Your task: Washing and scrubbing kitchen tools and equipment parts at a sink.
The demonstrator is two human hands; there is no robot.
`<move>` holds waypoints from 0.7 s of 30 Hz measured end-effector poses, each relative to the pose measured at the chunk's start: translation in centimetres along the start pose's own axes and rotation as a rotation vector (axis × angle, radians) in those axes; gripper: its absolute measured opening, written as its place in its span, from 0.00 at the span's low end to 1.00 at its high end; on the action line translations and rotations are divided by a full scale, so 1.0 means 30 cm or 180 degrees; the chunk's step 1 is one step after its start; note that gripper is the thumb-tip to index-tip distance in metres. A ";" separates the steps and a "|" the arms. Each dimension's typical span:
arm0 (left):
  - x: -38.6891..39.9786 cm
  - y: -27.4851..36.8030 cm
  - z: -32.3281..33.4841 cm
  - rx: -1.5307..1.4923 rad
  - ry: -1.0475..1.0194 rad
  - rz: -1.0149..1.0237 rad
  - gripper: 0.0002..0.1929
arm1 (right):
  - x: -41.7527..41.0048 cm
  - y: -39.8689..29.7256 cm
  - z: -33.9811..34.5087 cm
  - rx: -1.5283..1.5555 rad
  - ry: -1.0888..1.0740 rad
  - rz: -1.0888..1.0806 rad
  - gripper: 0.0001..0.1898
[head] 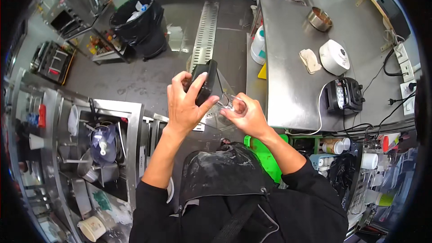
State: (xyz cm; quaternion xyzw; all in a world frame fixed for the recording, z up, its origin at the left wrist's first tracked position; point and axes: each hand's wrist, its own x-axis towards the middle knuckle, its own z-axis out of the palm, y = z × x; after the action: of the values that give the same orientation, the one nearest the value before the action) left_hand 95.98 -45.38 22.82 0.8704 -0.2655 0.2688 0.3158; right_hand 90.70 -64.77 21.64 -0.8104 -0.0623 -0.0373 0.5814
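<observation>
A clear plastic blender jug with a black lid is held up in front of me, tilted over the floor. My left hand is spread over the black lid, its fingers and thumb gripping it. My right hand is closed around the jug's clear handle. The jug is see-through, and I make out no contents in it. On the steel worktop to the right stands a black blender base, apart from both hands.
The steel worktop carries a folded cloth, a white appliance and a metal pot. A steel sink with dishes lies left. Ahead are a lined black bin and a floor drain. Cords trail across the worktop's near right.
</observation>
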 end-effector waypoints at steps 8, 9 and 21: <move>0.321 0.096 0.181 0.0057 -0.0764 0.1140 0.27 | 0.081 0.081 -0.268 0.0362 0.0482 0.0118 0.21; 0.342 0.096 0.214 0.0012 -0.0798 0.1197 0.27 | 0.092 0.092 -0.293 0.0361 0.0558 0.0144 0.21; 0.861 -0.048 0.619 -0.2346 -0.1049 0.0255 0.33 | 0.302 0.155 -0.477 0.0183 0.1555 0.0147 0.22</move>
State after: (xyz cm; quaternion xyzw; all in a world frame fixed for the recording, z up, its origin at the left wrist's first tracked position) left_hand 120.93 -64.84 26.47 0.7192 -0.4249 0.0246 0.5492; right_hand 100.50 -79.25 23.08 -0.7616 0.0976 -0.2171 0.6027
